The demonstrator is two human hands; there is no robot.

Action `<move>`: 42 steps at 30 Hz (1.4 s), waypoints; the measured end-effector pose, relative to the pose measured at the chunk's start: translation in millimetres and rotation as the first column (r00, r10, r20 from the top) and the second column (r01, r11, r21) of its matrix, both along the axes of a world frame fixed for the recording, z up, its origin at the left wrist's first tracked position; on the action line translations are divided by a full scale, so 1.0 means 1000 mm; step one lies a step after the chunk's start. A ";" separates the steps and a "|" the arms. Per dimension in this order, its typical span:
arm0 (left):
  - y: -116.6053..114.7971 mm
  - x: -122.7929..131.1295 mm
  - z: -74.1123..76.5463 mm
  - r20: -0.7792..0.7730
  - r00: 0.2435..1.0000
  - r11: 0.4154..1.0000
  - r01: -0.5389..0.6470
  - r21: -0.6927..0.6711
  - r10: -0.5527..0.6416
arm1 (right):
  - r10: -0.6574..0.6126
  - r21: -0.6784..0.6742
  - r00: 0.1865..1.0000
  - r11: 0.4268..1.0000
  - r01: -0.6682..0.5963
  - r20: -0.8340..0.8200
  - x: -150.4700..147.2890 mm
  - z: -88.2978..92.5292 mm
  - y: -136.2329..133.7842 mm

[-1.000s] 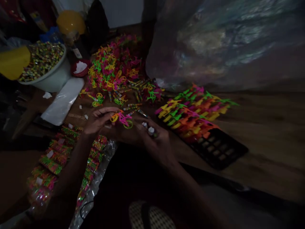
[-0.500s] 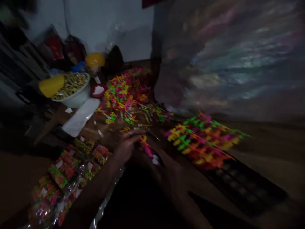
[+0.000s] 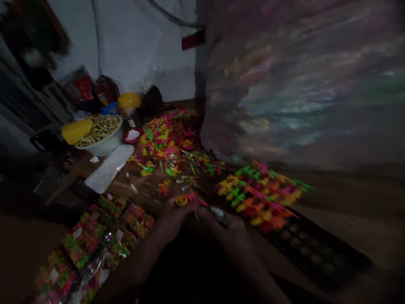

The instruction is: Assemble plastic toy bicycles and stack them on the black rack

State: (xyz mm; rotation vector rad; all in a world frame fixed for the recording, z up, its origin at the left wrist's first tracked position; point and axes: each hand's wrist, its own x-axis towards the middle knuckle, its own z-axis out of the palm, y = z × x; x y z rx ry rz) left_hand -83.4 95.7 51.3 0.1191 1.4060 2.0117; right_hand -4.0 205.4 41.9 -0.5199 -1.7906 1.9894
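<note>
My left hand (image 3: 173,219) is closed around a small plastic toy (image 3: 181,200) with a yellow-orange ring and a pink part. Close beside it, my right hand (image 3: 229,230) is closed too, its fingers meeting the toy's pink end. A small whitish piece (image 3: 217,212) sticks out of the right hand; the dark and blur hide its kind. Just beyond the hands lie a loose orange toy (image 3: 163,188) and several small wrapped sticks (image 3: 186,180). Farther back rises a heap of bright plastic toys (image 3: 167,131).
On the right, a black tray (image 3: 319,249) carries rows of colourful toys (image 3: 259,194). Packed bags of toys (image 3: 79,240) lie at the left front. Behind them are a white plastic sheet (image 3: 110,166) and a white basin (image 3: 107,145) of small wrapped pieces. A large plastic-covered bulk (image 3: 284,93) stands at right.
The view has tilted up, so the table sits lower. My hands have come closer together, and the toy between them has turned, its ring now showing above the left fingers.
</note>
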 end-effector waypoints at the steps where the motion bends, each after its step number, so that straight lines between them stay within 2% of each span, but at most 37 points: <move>1: 0.004 0.000 0.004 0.022 1.000 0.999 0.019 0.027 -0.019 | -0.035 -0.032 0.999 0.999 0.036 0.023 0.000 0.003 0.000; 3: 0.015 -0.003 0.010 0.075 0.995 0.995 0.064 0.076 -0.070 | -0.084 -0.071 0.995 0.994 0.087 0.049 0.000 0.007 0.002; 5: 0.024 -0.007 0.014 0.100 0.991 0.990 0.080 0.113 -0.091 | -0.103 -0.050 0.994 0.993 0.104 0.036 0.001 0.008 0.005; 9: 0.030 -0.012 0.016 0.161 0.985 0.995 0.050 0.081 -0.062 | -0.174 0.151 0.985 0.974 0.168 0.021 0.015 0.001 0.012; 11: 0.030 -0.014 0.015 0.178 0.983 0.998 0.038 0.047 -0.046 | -0.166 0.237 0.985 0.960 0.150 0.050 0.023 -0.005 0.014; 14: 0.033 -0.013 0.011 0.184 0.983 1.000 0.020 0.019 -0.023 | -0.123 0.302 0.991 0.948 0.104 0.044 0.028 -0.010 0.017; 16: 0.036 -0.012 0.008 0.187 0.982 1.000 0.011 0.017 -0.014 | -0.133 0.315 0.991 0.941 0.122 0.013 0.028 -0.010 0.018; 20: 0.038 -0.013 0.004 0.109 0.994 1.000 0.018 0.019 -0.020 | -0.155 0.299 0.988 0.943 0.149 -0.003 0.029 -0.006 0.019; 24: 0.033 -0.012 0.000 -0.023 1.000 0.999 0.005 -0.035 -0.005 | -0.179 0.346 0.983 0.921 0.178 -0.028 0.032 -0.002 0.018; 28: 0.030 -0.007 0.001 -0.080 0.993 0.993 0.081 -0.085 -0.088 | -0.286 0.257 0.958 0.927 0.273 0.015 0.034 0.003 0.020; 31: 0.034 0.001 0.006 0.015 0.988 0.988 0.154 -0.032 -0.154 | -0.217 0.164 0.976 0.964 0.210 0.026 0.034 0.004 0.021; 33: 0.039 0.006 0.009 0.081 0.983 0.987 0.162 0.021 -0.164 | -0.159 0.140 0.987 0.978 0.155 0.014 0.034 0.001 0.018; 37: 0.044 0.012 0.011 0.103 0.983 0.988 0.151 0.039 -0.154 | -0.198 0.177 0.980 0.965 0.192 0.018 0.038 -0.005 0.016; 42: 0.033 -0.001 0.011 0.130 0.910 0.919 0.392 0.038 -0.393 | -0.087 0.115 0.994 0.990 0.079 0.062 0.046 -0.003 0.025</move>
